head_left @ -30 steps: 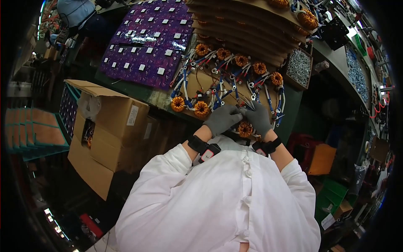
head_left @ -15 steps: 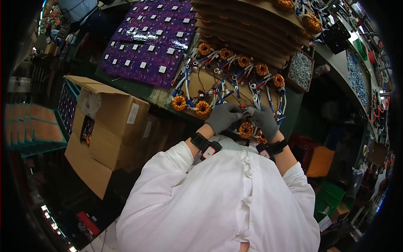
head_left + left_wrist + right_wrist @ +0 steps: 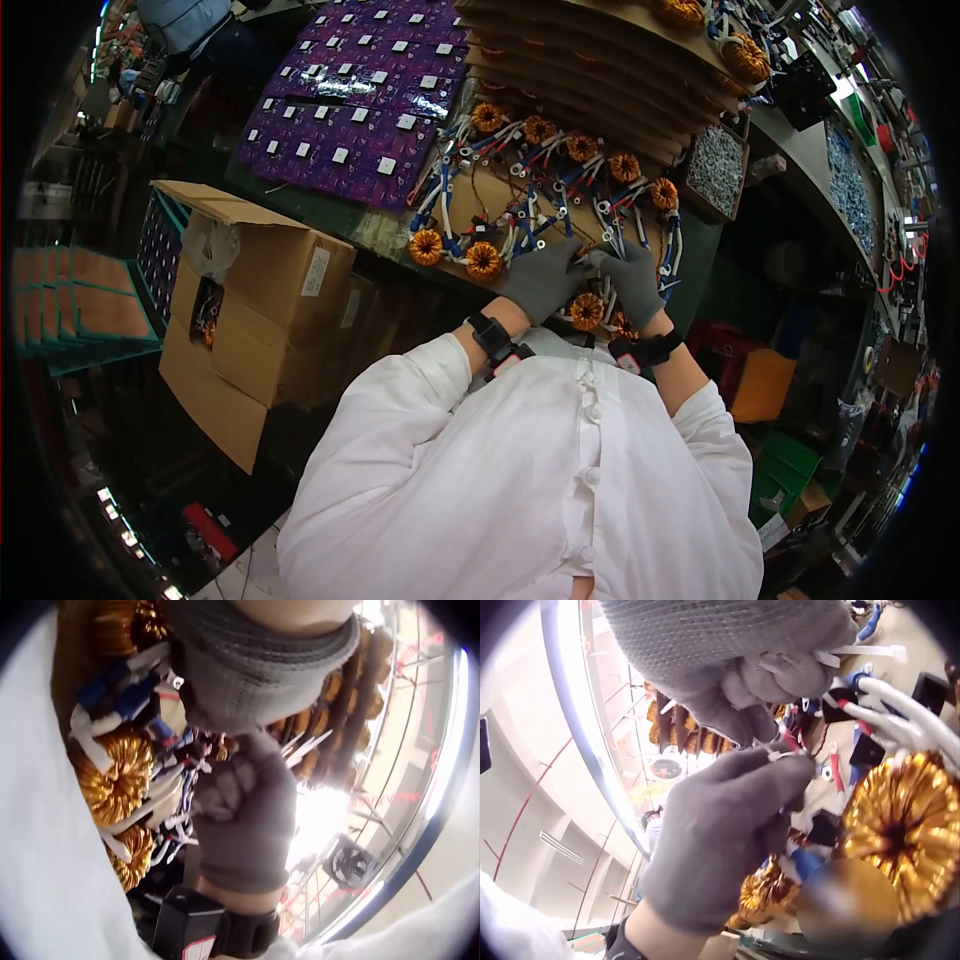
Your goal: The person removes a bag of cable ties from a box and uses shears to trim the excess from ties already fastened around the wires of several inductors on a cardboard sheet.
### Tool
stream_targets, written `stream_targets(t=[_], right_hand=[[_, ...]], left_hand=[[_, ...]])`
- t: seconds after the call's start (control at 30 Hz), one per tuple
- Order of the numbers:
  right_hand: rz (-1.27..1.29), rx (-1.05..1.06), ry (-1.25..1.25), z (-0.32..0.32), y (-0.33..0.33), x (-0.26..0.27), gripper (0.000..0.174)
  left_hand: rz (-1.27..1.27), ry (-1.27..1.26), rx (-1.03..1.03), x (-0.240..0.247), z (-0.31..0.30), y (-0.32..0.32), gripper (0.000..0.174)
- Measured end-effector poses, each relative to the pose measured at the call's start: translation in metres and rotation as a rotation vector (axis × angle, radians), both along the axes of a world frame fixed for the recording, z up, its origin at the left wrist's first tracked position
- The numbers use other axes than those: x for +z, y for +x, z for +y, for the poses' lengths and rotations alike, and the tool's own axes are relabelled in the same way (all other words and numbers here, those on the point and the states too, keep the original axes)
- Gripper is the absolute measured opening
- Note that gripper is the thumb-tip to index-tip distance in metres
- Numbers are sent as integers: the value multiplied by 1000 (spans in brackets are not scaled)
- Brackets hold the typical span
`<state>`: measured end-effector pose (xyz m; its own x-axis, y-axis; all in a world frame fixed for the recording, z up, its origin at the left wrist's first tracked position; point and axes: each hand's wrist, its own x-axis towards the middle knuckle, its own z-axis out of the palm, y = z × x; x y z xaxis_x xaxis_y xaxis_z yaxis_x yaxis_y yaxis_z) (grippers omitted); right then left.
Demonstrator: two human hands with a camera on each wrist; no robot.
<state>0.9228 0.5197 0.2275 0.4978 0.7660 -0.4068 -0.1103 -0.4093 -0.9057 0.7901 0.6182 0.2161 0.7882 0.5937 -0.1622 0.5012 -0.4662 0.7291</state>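
Note:
Both hands wear grey gloves and meet over wired copper coils at the table's near edge. My right hand has curled fingers gripping white cable ties, whose ends stick out past the glove. Close against it, my left hand pinches a thin white cable tie beside the red and white wires. The wires at the fingertips are partly hidden by the gloves. Just below the hands lies a coil wound in copper wire; another coil shows large in the right wrist view.
More coils with blue and white leads ring a cardboard sheet. Behind stand stacked cardboard layers; purple boards lie left. A box of metal hardware sits right, an opened carton left of the table.
The right hand has shifted slightly right, uncovering another coil near the edge. My left hand has turned at the wrist and moved slightly right. The head view has shifted slightly.

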Motion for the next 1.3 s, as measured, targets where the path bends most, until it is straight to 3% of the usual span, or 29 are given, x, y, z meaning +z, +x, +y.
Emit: stream_targets(t=[0.1,0.17,0.27,0.33,0.37,0.43,0.47,0.53,0.57,0.63,0.7,0.77,0.8,0.87,1.03,1.1,1.23,1.3], right_hand=[[-30,-37,10,1,-6,-3,21],[34,-145,54,3,-6,-4,14],[-8,-41,42,3,7,8,20],[-121,45,10,6,20,12,32],[-122,41,13,10,21,23,32],[59,-72,64,14,22,49,37],[15,10,38,15,25,48,36],[28,46,58,24,17,51,34],[42,87,77,31,10,52,33],[45,117,90,45,-5,57,30],[59,154,99,54,-18,60,24],[91,187,94,62,-20,53,25],[108,206,55,67,-21,44,27],[97,237,12,76,-22,28,32],[102,186,-18,86,-21,27,29],[155,147,43,86,-22,36,28],[158,205,-5,85,-9,46,22],[123,280,-60,83,2,38,22]], left_hand=[[137,166,-115,-5,2,23,36],[104,197,-87,-16,3,32,31],[169,129,-113,-10,9,31,34],[-150,-85,-17,2,19,12,36],[-151,-82,-22,3,28,3,36],[-76,51,376,4,43,-16,37],[-76,52,373,5,48,-20,37],[303,113,304,7,59,-25,37],[301,113,315,7,59,-22,37],[613,90,222,7,57,-7,38],[606,92,257,5,57,-10,41],[71,-40,472,-20,59,-22,48],[68,-40,480,-27,59,-26,48],[-206,-335,608,-28,58,-35,54],[-324,-295,667,-18,46,-33,45],[-141,-302,628,3,51,-30,42],[-142,-359,634,-11,57,-27,40],[-351,-523,598,-24,60,-32,41]])
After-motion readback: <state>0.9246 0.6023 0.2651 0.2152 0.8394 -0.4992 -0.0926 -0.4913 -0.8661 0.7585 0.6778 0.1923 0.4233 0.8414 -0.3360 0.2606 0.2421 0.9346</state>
